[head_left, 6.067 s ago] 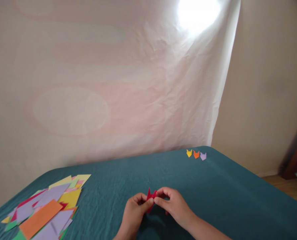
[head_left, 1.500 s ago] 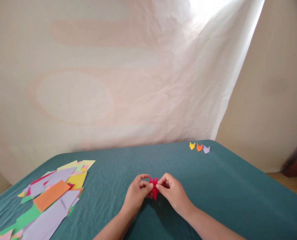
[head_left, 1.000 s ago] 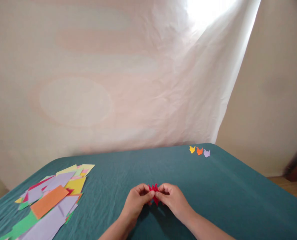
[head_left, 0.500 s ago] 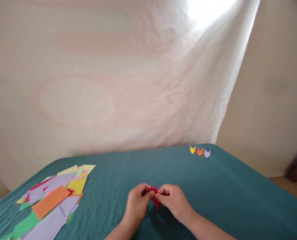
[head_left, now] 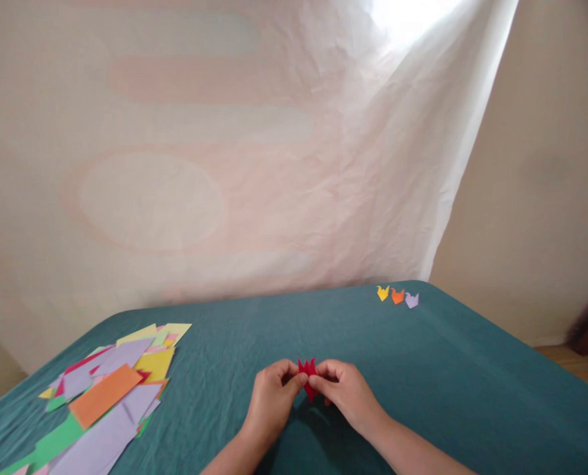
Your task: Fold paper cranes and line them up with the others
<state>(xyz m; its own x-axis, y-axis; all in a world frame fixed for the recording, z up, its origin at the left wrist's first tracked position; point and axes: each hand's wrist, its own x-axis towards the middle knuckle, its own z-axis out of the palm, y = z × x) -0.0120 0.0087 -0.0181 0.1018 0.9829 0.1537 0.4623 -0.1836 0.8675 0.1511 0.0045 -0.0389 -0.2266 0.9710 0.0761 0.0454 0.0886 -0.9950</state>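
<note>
A small red folded paper crane (head_left: 309, 389) is held between my two hands, just above the green cloth. Its pointed tips stick up between my fingers and one point hangs down. My left hand (head_left: 276, 394) pinches its left side between thumb and forefinger. On the other side, my right hand (head_left: 346, 394) grips it the same way, the thumbs almost meeting in front. My fingers hide part of the paper.
A green cloth (head_left: 234, 349) covers the table. Loose coloured paper sheets (head_left: 105, 396) lie in a heap at the left. At the far right sit folded cranes in yellow (head_left: 383, 293), orange (head_left: 397, 296) and lilac (head_left: 412, 301). A pale sheet (head_left: 274, 165) hangs behind.
The red paper has turned and risen slightly between my fingers, so more of its upper points show. Both hands keep their pinch. The whole view has shifted a little.
</note>
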